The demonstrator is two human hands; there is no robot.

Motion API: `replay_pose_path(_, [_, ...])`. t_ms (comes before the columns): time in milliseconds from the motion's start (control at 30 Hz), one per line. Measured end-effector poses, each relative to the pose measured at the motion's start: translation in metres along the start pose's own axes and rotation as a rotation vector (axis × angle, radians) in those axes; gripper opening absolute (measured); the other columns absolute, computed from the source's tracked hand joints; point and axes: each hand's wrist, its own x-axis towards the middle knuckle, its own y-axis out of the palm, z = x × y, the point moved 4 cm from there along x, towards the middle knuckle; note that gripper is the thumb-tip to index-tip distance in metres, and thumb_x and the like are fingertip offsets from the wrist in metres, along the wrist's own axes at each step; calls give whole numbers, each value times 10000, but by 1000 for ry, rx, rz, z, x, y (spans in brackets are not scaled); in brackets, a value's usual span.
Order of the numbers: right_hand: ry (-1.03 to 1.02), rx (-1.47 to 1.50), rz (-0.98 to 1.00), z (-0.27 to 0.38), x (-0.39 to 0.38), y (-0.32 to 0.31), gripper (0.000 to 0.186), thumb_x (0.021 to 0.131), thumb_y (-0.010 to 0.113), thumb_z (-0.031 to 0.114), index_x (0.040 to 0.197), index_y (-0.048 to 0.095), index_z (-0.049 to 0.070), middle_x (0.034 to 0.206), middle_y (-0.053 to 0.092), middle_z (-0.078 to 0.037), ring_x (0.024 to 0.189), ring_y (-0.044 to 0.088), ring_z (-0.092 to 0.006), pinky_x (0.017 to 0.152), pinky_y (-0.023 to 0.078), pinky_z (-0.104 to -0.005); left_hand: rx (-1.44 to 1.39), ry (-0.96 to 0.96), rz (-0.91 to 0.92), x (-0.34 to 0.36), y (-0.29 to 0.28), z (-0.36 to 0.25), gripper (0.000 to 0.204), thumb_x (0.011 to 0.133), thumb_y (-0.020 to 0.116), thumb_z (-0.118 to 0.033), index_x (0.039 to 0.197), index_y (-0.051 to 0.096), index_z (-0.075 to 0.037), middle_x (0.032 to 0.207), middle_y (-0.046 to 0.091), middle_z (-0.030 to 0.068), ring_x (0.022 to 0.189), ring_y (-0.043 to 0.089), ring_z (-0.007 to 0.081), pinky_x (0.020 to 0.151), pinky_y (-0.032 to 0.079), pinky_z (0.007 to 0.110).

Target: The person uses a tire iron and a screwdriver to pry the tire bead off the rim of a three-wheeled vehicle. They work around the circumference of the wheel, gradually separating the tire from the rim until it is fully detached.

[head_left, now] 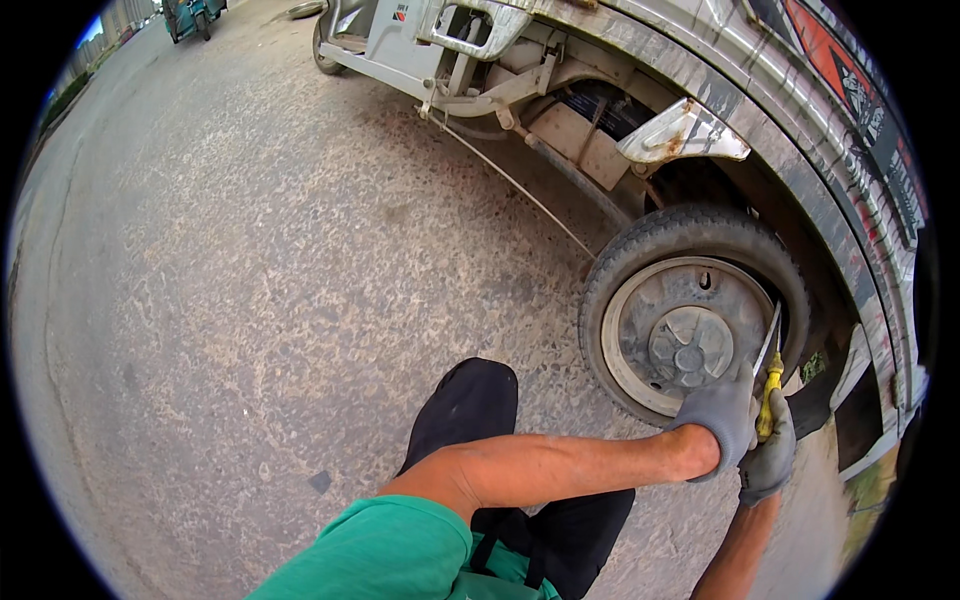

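While the gloved right hand (771, 452) grasps a yellow-handled screwdriver (771, 388) and the left hand (722, 412) seems closed on a metal bar (766, 344), the tyre (700, 230) gapes from its wheel rim (612, 350) just beyond the grip; keeping both shafts against that metal should spare rubber

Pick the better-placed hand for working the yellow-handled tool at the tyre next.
Right, likely: the right hand grips the yellow-handled tool, pointed toward the tyre. The left hand reaches across from the left, with a metal bar extending from it, so looks less free.
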Motion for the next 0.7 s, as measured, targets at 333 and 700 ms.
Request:
replay_pose_path(333, [-79,-249,45,12,-4,12,471,1075,483,315,1348,537,-66,784,613,-47,535,504,-108,503,411,-243,196,-99,127,10,1,0,612,1002,525,-345,1473,449,38,929,710,301,866,722,431,821,561,496])
replay_pose_path(700, [-45,-189,-2,13,-10,10,337,1077,508,313,1169,554,-8,778,613,-50,549,559,-103,504,543,-269,164,-82,104,8,11,11,557,1002,589,-243,1473,474,31,913,731,247,768,759,264,735,591,375])
